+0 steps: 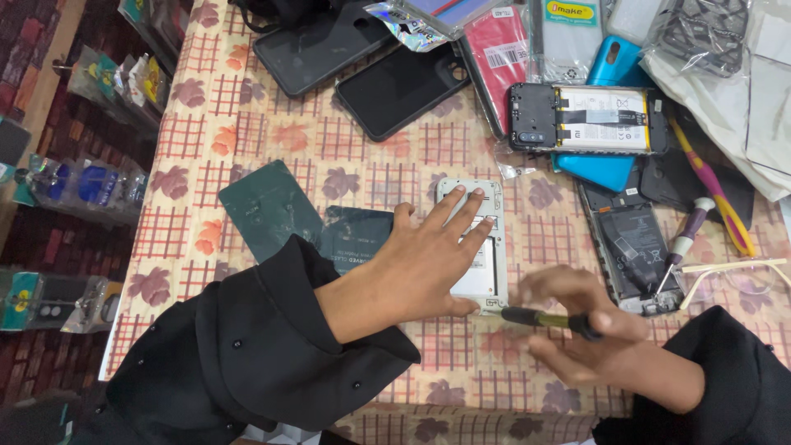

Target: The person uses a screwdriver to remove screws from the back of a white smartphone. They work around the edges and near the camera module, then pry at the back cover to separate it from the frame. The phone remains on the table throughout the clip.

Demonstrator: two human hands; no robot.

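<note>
Opened phone frame (480, 239), pale and rectangular, lying flat on the checked surface (272, 132) with long axis running away from the body, near end toward the right hand. Left hand (428, 251) spread flat on top, fingers reaching up toward the far end, palm pinning the frame down, not curled around anything. Right hand (589, 330) just beside the frame's near right corner, closed around a screwdriver (548, 318) with dark and yellowish handle, shaft lying crosswise to the frame, tip pointing left at that bottom corner. Tip apparently touching the corner, though motion blur leaves contact uncertain. Second screwdriver (685, 241) resting on another opened phone (630, 247), off to the right.
</note>
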